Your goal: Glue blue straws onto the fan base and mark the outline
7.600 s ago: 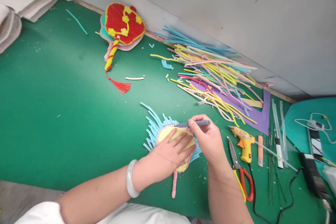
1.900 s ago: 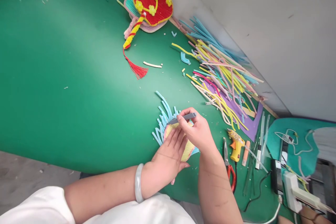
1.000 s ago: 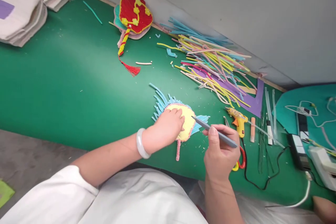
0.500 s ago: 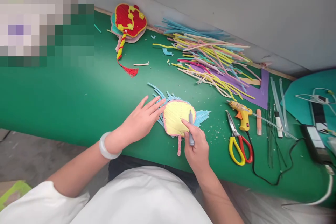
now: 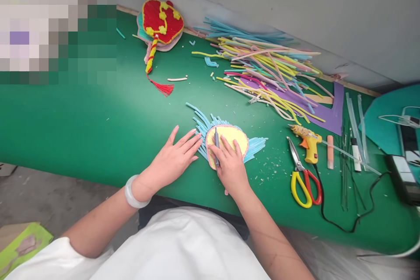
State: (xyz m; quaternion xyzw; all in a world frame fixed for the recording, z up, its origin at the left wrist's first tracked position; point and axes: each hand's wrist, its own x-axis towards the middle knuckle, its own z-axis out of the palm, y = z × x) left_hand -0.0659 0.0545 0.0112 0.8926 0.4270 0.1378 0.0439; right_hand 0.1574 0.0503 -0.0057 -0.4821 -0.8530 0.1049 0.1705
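A yellow fan-shaped piece with a pink edge lies on the green table before me, mostly covered by my right hand. Blue fuzzy stems stick out from under it on the left, top and right. My right hand grips a grey marker between thumb and fingers, its other fingers spread on the yellow surface. My left hand is open, fingers stretched, with the tips at the blue stems on the left. Only the end of the pink handle shows below my right hand.
Scissors, a yellow glue gun with its black cord, and an orange stick lie on the right. Behind is a heap of coloured stems with purple sheet. A red fan rests at back left.
My right hand has moved left across the yellow piece with the marker, and its fingers have spread out on it. My left hand has shifted slightly down and left.
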